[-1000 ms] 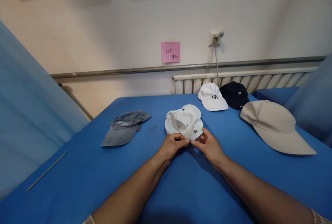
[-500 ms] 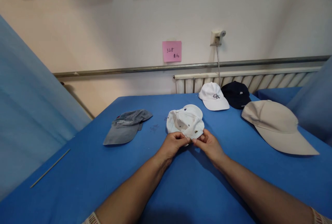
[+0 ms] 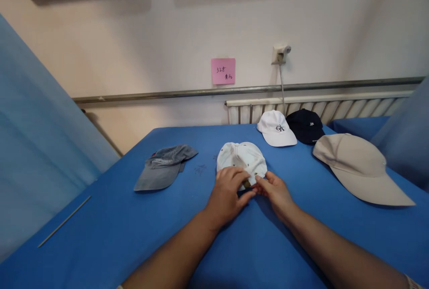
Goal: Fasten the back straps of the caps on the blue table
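A pale, off-white baseball cap lies on the bed's blue cover in front of me, its back opening towards me and a brass-coloured buckle on its strap. My left hand curls over the cap's near left side, thumb reaching along the strap towards the other hand; its grip is partly hidden. At the near right edge, my right hand pinches the strap between thumb and fingers. The cap's brim is out of sight.
A grey cap lies to the left, a thin stick nearer the left edge. At the right sit a white cap, a navy cap and a large beige cap. Behind the blue surface stands a radiator.
The pale cap's crown has filled out and its brim has gone from view. My left hand has shifted from pinching the near edge to lying over the cap. My view has tilted slightly up.
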`<state>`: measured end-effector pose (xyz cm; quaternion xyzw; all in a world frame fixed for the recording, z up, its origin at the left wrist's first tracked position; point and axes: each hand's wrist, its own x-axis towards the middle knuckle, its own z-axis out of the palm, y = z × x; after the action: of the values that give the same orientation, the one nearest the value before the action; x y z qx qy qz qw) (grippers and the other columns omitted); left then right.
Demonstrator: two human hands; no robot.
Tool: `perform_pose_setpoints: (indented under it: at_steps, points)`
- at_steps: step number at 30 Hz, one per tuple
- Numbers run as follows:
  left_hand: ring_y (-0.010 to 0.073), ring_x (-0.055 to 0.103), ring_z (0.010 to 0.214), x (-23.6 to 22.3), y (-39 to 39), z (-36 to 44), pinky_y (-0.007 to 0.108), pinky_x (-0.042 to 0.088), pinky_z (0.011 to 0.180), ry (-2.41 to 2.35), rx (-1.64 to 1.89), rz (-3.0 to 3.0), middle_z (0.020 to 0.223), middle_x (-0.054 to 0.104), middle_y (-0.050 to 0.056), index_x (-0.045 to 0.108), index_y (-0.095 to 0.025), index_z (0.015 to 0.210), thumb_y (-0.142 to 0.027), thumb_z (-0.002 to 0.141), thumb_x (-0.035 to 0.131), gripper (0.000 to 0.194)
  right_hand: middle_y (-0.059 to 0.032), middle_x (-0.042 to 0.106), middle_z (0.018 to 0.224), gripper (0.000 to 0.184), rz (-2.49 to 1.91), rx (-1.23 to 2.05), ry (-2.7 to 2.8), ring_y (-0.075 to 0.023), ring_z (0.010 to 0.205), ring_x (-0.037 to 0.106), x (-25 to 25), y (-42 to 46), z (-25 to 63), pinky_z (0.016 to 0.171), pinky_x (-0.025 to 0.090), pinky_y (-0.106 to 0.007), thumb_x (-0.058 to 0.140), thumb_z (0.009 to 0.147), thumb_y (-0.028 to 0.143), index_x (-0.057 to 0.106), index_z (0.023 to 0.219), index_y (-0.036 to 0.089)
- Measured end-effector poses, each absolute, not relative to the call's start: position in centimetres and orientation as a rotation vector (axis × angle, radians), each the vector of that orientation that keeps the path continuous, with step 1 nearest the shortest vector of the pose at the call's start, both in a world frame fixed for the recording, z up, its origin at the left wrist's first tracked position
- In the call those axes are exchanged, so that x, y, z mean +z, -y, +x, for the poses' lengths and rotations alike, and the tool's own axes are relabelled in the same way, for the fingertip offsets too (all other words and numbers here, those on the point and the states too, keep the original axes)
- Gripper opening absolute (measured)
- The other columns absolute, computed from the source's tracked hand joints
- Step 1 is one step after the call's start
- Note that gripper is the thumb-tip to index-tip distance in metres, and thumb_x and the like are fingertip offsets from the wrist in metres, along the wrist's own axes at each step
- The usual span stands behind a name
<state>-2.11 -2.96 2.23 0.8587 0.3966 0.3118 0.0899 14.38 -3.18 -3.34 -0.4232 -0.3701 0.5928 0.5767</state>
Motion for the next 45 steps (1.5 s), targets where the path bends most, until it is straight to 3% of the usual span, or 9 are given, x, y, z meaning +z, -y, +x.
perform_pose_setpoints:
  at_steps: [2,6,13,20,29,34,36,42,45]
  points:
    - [0.0256,0.052,0.112,2.1,3.0,-2.1,0.042,0.033,0.098,-1.106,0.830,2.646,0.121,0.062,0.008,0.059,-0.024,0.118,-0.029,0.081,0.069,0.039,-0.0017,0.068,0.072,0.039,-0.943,1.372,0.935,-0.0166,0.064,0.062,-3.3,3.3,14.4,0.062,0.047,-0.029,0.070,0.075,0.051,0.064,0.095,0.018]
    - [0.0247,0.058,0.104,1.4,2.2,-2.6,0.041,0.035,0.096,-1.158,0.749,2.605,0.114,0.067,0.009,0.060,-0.023,0.119,-0.025,0.091,0.054,0.029,-0.0055,0.069,0.080,0.038,-0.981,1.283,1.128,-0.0195,0.074,0.064,-3.4,3.3,14.7,0.067,0.048,-0.031,0.061,0.082,0.055,0.066,0.090,0.018]
    - [0.0219,0.061,0.095,1.4,1.6,-3.4,0.030,0.041,0.085,-1.251,0.898,2.206,0.102,0.069,0.007,0.067,-0.020,0.103,-0.034,0.092,0.048,0.026,-0.0006,0.062,0.075,0.030,-1.149,0.771,1.326,-0.0145,0.059,0.054,-3.4,3.3,15.9,0.054,0.043,-0.027,0.063,0.081,0.039,0.058,0.104,0.021]
    - [0.0167,0.057,0.077,1.2,1.5,-2.8,0.025,0.041,0.072,-1.169,0.930,1.889,0.082,0.066,0.002,0.066,-0.017,0.091,-0.039,0.090,0.047,0.029,-0.0022,0.065,0.083,0.057,-1.210,0.640,1.720,-0.0205,0.074,0.063,-3.7,3.7,14.8,0.070,0.049,-0.035,0.070,0.075,0.033,0.045,0.124,0.021]
    - [0.0161,0.054,0.073,1.1,1.0,-2.9,0.024,0.041,0.068,-1.176,0.964,1.800,0.077,0.062,0.002,0.066,-0.016,0.085,-0.045,0.087,0.050,0.033,-0.0024,0.060,0.074,0.026,-1.286,0.239,1.802,-0.0188,0.063,0.058,-3.2,3.5,14.4,0.063,0.045,-0.032,0.055,0.084,0.028,0.050,0.109,0.019]
    - [0.0169,0.057,0.074,1.0,0.8,-3.2,0.025,0.041,0.069,-1.210,0.931,1.860,0.077,0.065,0.002,0.068,-0.016,0.086,-0.043,0.087,0.051,0.031,-0.0083,0.058,0.110,0.017,-1.199,0.352,1.781,-0.0124,0.061,0.056,-3.1,3.3,14.9,0.063,0.047,-0.030,0.051,0.087,0.024,0.058,0.103,0.023]
    - [0.0178,0.059,0.077,1.2,0.9,-3.2,0.025,0.041,0.071,-1.237,0.916,1.939,0.081,0.068,0.003,0.069,-0.018,0.090,-0.041,0.088,0.050,0.030,-0.0088,0.055,0.114,0.016,-1.194,0.341,1.757,-0.0126,0.063,0.057,-3.1,3.3,15.1,0.066,0.049,-0.031,0.051,0.089,0.025,0.061,0.101,0.023]
    - [0.0217,0.061,0.090,2.1,1.3,-3.3,0.029,0.041,0.078,-1.305,0.877,2.148,0.095,0.071,0.005,0.070,-0.022,0.099,-0.037,0.090,0.049,0.027,-0.0089,0.058,0.105,0.017,-1.193,0.216,1.808,-0.0185,0.080,0.061,-2.6,3.6,15.1,0.070,0.048,-0.031,0.047,0.091,0.023,0.061,0.101,0.022]
    - [0.0212,0.062,0.090,2.2,1.5,-3.2,0.028,0.041,0.079,-1.313,0.897,2.137,0.095,0.071,0.005,0.069,-0.022,0.099,-0.037,0.090,0.049,0.027,-0.0071,0.059,0.094,0.013,-1.229,0.222,1.802,-0.0186,0.077,0.060,-2.8,3.3,14.9,0.068,0.048,-0.030,0.047,0.088,0.019,0.056,0.098,0.021]
